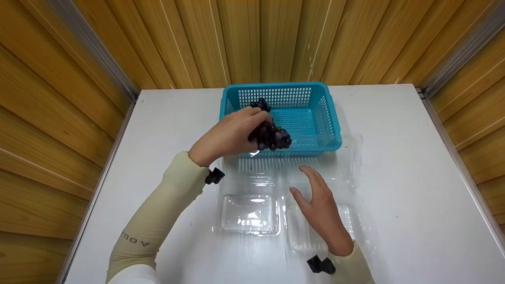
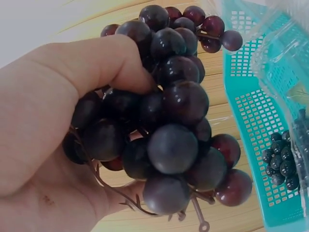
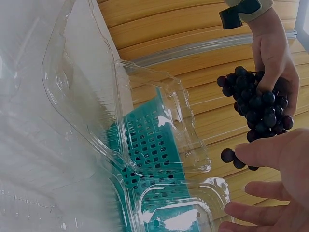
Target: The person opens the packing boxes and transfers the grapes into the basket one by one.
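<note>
My left hand (image 1: 230, 132) holds a bunch of dark purple grapes (image 1: 272, 137) above the front left part of a blue-green plastic basket (image 1: 333, 126). In the left wrist view, thumb and fingers grip the grapes (image 2: 173, 147), with thin brown stems hanging below. Another dark bunch (image 2: 285, 162) lies inside the basket. Over the clear plastic containers, my right hand (image 1: 321, 209) is held with fingers spread and nothing in its grasp. One clear container (image 1: 248, 213) lies with its lid raised against the basket's front; a second clear container (image 1: 300, 232) sits beside it, partly behind the right hand.
The white table (image 1: 398, 189) extends to both sides of the basket. Wood-patterned panels (image 1: 276, 43) enclose the back and sides, with metal rails (image 1: 114, 161) along the table's edges. Transparent lids (image 1: 351, 157) overlap the basket's front side.
</note>
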Demonstrator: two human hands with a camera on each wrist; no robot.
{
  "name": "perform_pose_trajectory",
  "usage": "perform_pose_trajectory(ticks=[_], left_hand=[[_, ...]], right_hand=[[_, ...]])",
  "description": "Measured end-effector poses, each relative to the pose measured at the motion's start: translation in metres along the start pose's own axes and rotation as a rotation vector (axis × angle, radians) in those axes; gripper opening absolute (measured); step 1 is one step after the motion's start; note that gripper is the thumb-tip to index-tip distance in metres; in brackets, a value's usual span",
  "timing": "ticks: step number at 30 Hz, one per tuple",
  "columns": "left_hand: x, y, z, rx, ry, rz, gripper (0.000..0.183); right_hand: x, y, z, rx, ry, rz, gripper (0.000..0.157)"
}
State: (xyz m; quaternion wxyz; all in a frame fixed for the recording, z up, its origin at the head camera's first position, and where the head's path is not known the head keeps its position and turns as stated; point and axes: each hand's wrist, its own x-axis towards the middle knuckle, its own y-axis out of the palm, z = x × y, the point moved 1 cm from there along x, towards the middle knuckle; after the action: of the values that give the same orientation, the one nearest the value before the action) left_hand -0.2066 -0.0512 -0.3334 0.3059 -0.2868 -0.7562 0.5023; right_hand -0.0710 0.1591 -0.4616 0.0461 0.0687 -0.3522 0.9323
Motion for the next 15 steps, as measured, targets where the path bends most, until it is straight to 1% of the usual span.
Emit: perform_pose_trajectory(ticks=[4, 8, 12, 15], left_hand=[[0.003, 0.001, 0.002, 0.017, -0.029, -0.020, 0.045], [0.007, 0.003, 0.003, 0.022, -0.070, -0.060, 0.047], [0.012, 0.005, 0.005, 0.010, -0.084, -0.102, 0.046], [0.018, 0.008, 0.005, 0.008, -0.085, -0.120, 0.043]], right_hand=[[0.000, 0.001, 0.000, 0.003, -0.013, -0.007, 0.058], [0.000, 0.002, 0.000, -0.001, -0.018, -0.011, 0.057], [0.000, 0.003, 0.000, -0.002, -0.012, -0.004, 0.057], [0.000, 0.004, 0.000, -0.005, -0.003, 0.003, 0.057]])
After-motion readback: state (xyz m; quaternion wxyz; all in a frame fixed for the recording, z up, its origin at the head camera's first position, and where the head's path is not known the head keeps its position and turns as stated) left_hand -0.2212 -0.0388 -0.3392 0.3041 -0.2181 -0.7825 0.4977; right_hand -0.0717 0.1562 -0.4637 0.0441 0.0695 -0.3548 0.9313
